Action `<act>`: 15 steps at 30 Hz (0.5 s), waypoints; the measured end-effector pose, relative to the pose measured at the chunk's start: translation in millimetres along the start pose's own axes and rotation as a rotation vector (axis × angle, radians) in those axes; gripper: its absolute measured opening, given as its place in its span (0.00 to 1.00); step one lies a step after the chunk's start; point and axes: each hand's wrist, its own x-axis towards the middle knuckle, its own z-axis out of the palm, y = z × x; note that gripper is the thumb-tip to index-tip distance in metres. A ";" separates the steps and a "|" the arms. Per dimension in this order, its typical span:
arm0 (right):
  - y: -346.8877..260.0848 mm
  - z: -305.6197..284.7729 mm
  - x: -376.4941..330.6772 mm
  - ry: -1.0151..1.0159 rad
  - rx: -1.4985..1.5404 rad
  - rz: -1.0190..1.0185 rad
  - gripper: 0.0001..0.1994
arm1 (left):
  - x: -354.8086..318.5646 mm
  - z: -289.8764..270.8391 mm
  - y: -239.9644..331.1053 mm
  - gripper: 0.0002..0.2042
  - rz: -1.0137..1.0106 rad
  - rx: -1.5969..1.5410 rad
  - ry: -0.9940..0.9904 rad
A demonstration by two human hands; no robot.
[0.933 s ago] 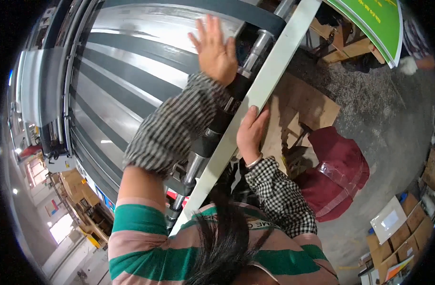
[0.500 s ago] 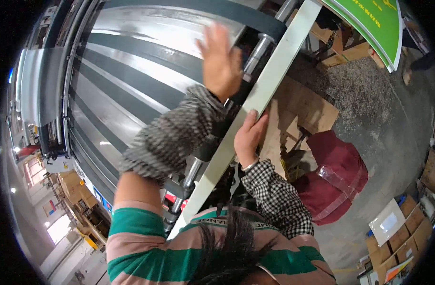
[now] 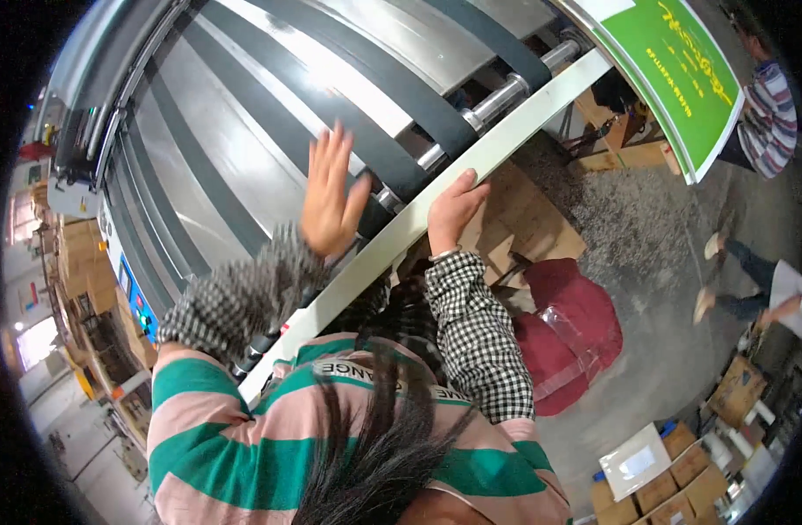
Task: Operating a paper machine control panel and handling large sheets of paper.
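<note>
My left hand (image 3: 331, 194) is raised with its fingers spread, over the near side of a machine bed with dark flat belts (image 3: 453, 129) running across shiny metal plates (image 3: 243, 157). It holds nothing; whether it touches the surface I cannot tell. My right hand (image 3: 453, 214) grips the edge of a long pale rail (image 3: 523, 125) along the machine's front, thumb on top and the other fingers partly hidden. Metal roller shafts (image 3: 503, 101) carry the belt ends just behind the rail. Checked sleeve covers are on both forearms.
A green printed sheet (image 3: 681, 87) lies at the upper right. A maroon covered bundle with clear tape (image 3: 584, 319) is right of me, beside flattened cardboard (image 3: 541, 223). Two people (image 3: 771, 109) are at the far right. Cardboard boxes (image 3: 681, 472) stand lower right; a blue control panel (image 3: 136, 302) is left.
My left hand has come back toward me and to the left, still spread. My right hand remains on the rail. The view has shifted, bringing people into sight at the right.
</note>
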 end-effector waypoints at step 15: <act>8.9 1.2 5.8 0.111 -0.095 0.029 0.29 | -182.8 12.5 -3.5 0.31 -0.420 0.110 -0.057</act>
